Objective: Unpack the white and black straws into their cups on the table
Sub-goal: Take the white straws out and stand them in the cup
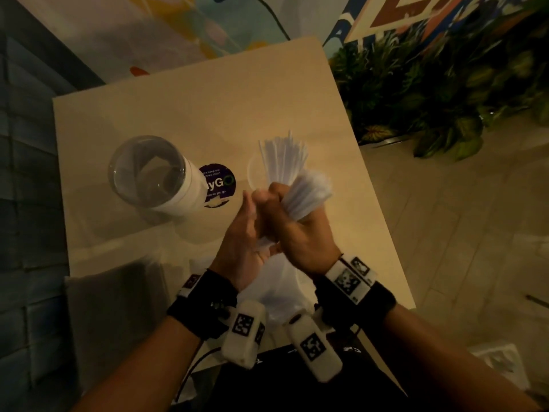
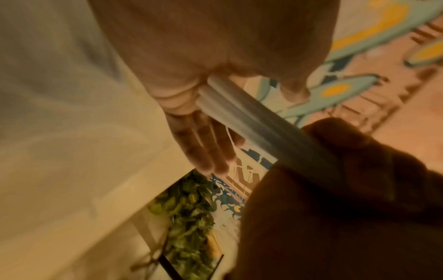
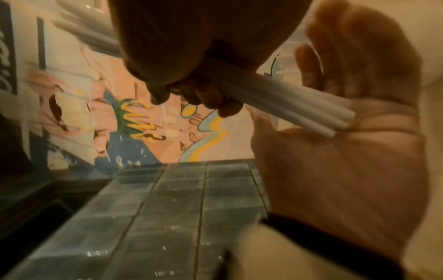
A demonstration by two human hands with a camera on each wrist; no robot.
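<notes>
White plastic, thin-walled and hollow: the bundle of white straws (image 1: 309, 194) looks nearly weightless, stiff along its length but easy to crush or kink if squeezed hard, and slick enough that single straws could slide out of a loose hold. The sensible place to take it is around the middle of the bundle, with an even wrap. That is where the right hand (image 1: 300, 230) has it, fingers curled round the bundle, above the near middle of the table (image 1: 184, 114). The left hand (image 1: 240, 233) is spread, fingers straight and together, and the right wrist view shows the lower straw ends (image 3: 335, 123) butting against its palm, which I judge to be squaring the ends up. The upper ends fan out toward 1 o'clock from the fist, blurred. Beyond the hands, toward 12 o'clock, more white straws (image 1: 283, 154) already stand splayed in a clear cup (image 1: 254, 173). At 10 o'clock a second clear cup (image 1: 154, 176) stands with a white band round it; I cannot tell what it holds. No black straws are visible. A soft translucent bag (image 1: 282, 283) lies at 6 o'clock under the wrists.
</notes>
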